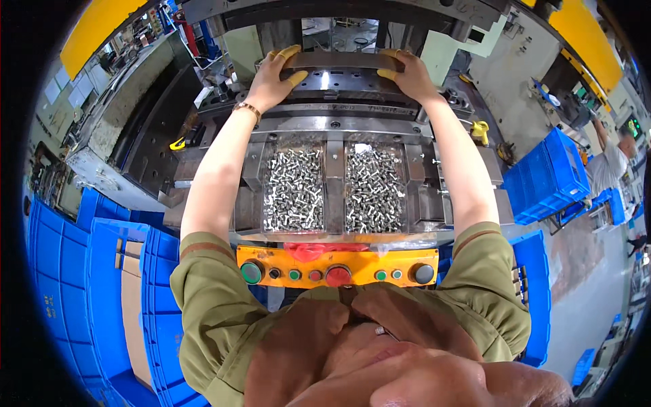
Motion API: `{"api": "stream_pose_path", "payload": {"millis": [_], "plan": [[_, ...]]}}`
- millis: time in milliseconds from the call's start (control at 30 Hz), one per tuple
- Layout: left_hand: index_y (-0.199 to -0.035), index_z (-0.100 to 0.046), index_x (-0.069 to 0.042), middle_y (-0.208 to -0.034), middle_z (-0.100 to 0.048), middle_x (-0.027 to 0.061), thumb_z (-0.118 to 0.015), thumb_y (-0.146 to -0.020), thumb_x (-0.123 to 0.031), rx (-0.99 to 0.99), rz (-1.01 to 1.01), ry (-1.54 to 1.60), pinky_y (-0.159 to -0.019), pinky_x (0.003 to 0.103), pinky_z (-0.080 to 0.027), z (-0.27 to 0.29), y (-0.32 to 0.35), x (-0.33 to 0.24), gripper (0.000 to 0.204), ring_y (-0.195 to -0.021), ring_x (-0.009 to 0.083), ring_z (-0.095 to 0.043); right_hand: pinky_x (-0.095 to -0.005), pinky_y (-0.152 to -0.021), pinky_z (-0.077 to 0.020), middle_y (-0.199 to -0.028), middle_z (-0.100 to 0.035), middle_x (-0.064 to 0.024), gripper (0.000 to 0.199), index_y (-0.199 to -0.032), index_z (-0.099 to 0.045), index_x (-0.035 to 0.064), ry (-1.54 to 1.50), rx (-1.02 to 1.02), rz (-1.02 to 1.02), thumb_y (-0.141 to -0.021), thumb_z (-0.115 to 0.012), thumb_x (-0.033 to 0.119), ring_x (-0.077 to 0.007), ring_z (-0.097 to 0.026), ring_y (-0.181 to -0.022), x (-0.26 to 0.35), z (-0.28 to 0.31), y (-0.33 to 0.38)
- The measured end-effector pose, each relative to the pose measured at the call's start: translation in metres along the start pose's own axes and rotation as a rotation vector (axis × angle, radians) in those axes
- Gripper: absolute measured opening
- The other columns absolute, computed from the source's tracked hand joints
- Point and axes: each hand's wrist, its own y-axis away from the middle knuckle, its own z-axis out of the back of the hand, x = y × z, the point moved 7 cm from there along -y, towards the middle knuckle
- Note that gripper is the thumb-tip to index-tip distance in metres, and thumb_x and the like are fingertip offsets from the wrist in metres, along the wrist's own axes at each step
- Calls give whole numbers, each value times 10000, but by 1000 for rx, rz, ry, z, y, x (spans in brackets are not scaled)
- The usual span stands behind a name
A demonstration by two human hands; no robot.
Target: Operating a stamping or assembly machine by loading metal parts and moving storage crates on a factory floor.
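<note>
A long flat metal plate (342,60) lies across the far part of the press, level with the lower die (339,83). My left hand (274,80) grips its left end, with the thumb on the near side and the fingers on the far side. At the opposite end my right hand (411,76) holds it the same way. Yellow covers sit on several of my fingertips. Whether the plate touches the die beneath is hard to see. Between my forearms are a left tray (327,197) and a right tray (409,203), both full of small silver screws or rivets.
A yellow control panel (366,261) with coloured buttons runs along the near edge. Blue crates (542,178) stand at the right, and more blue bins (61,271) at the left. A yellow-handled cutter (178,144) lies left of the die. Another person (610,166) is far right.
</note>
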Motion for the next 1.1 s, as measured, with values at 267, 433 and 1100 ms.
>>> {"api": "stream_pose_path", "payload": {"millis": [267, 433, 1100], "plan": [[-1155, -644, -69, -1070, -641, 128, -553, -906, -254, 17, 187, 122, -808, 344, -477, -13, -21, 23, 323, -893, 306, -620, -280, -810, -486, -1053, -678, -81, 356, -1167, -629, 31, -270, 8, -174, -829, -697, 118, -221, -638, -914, -28, -10, -9], [-1006, -692, -19, -1013, -666, 149, -528, -907, -281, -66, 66, -161, -807, 380, -475, -11, -15, 13, 325, -858, 353, -619, -272, -818, -476, -1070, -667, -78, 318, -1149, -647, 49, -301, -52, -144, -833, -673, 66, -198, -631, -912, -32, -10, -3], [-867, -749, -72, -965, -646, 124, -515, -907, -309, -26, -157, -445, -932, 467, -353, -12, -5, -20, 336, -851, 308, -585, -404, -940, -441, -1177, -635, -89, 229, -903, -739, 71, 424, -156, 125, -835, -640, 266, -300, -559, -1107, 2, -14, 5]]}}
